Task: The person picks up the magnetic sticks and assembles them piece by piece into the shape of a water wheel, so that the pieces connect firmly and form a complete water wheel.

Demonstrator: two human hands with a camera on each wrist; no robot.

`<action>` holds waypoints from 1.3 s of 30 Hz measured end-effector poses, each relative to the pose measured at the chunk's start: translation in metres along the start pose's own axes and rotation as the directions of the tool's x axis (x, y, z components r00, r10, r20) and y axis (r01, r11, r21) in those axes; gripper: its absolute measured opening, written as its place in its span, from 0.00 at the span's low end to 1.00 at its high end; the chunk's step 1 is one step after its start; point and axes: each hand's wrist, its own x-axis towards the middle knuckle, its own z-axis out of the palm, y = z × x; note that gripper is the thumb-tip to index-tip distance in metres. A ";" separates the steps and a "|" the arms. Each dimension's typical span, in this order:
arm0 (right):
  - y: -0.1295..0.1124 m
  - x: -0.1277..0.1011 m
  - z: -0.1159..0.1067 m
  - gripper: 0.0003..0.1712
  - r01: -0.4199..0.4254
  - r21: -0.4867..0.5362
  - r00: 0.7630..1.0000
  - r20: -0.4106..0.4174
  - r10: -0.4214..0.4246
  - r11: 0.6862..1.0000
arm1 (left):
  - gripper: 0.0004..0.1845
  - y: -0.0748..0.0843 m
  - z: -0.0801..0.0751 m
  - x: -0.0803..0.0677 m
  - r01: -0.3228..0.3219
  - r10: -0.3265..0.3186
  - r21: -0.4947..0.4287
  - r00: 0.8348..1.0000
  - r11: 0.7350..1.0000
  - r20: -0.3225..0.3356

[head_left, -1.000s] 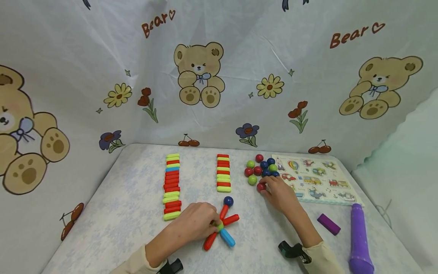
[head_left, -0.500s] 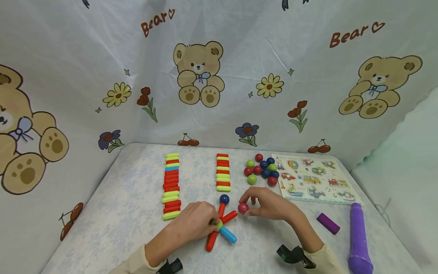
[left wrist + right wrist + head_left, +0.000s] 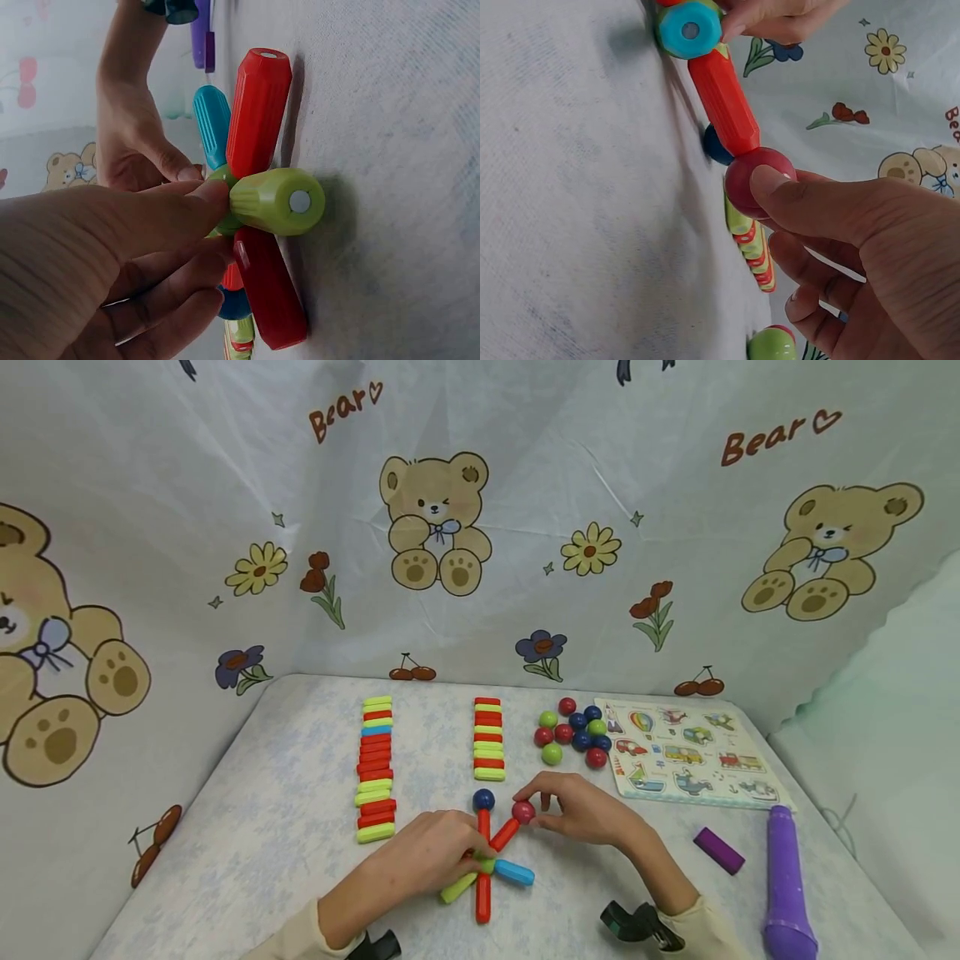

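Observation:
My left hand (image 3: 435, 854) pinches the green ball (image 3: 222, 217) at the hub of a star of magnetic sticks. Around that hub point red sticks, a blue stick (image 3: 514, 872) and a yellow-green stick (image 3: 274, 201) with a silver dot in its end. A dark blue ball (image 3: 483, 799) caps the red stick pointing away from me. My right hand (image 3: 581, 810) pinches a red ball (image 3: 759, 182) between thumb and fingers. In the right wrist view, that ball meets the tip of a red stick (image 3: 724, 101). The left fingers partly cover the hub.
Two columns of sticks, a longer one (image 3: 376, 768) and a shorter one (image 3: 489, 739), lie beyond the left hand. Loose red, green and blue balls (image 3: 564, 733) cluster by a picture board (image 3: 697, 752). At right lie a purple block (image 3: 719, 850) and a purple tube (image 3: 785, 881).
My right hand has carried the red ball from the cluster leftward and nearer, to a red stick's tip. The star has turned in my left hand, bringing the yellow-green stick into view.

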 end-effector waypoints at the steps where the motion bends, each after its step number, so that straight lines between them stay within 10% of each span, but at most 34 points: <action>1: 0.001 0.001 0.001 0.21 0.002 0.003 1.000 0.001 -0.002 1.000 | 0.11 0.000 0.000 0.000 -0.004 0.004 0.005 1.000 1.000 -0.005; 11: 0.007 0.002 0.007 0.25 -0.028 -0.077 0.995 -0.094 0.021 0.997 | 0.08 0.003 0.002 -0.001 0.018 -0.019 -0.012 0.999 1.000 -0.027; 17: 0.018 -0.003 0.009 0.33 -0.208 -0.269 0.943 -0.311 0.119 0.940 | 0.07 0.004 0.001 -0.002 0.013 -0.013 0.001 0.999 1.000 -0.042; 28: 0.029 -0.003 0.005 0.28 -0.391 -0.293 0.882 -0.390 0.265 0.872 | 0.10 0.006 0.002 -0.004 0.040 -0.040 0.007 0.998 0.999 -0.050; 39: 0.027 0.002 0.013 0.31 -0.272 -0.218 0.943 -0.256 0.214 0.937 | 0.09 0.009 0.006 0.000 0.028 -0.021 0.081 0.996 0.996 -0.084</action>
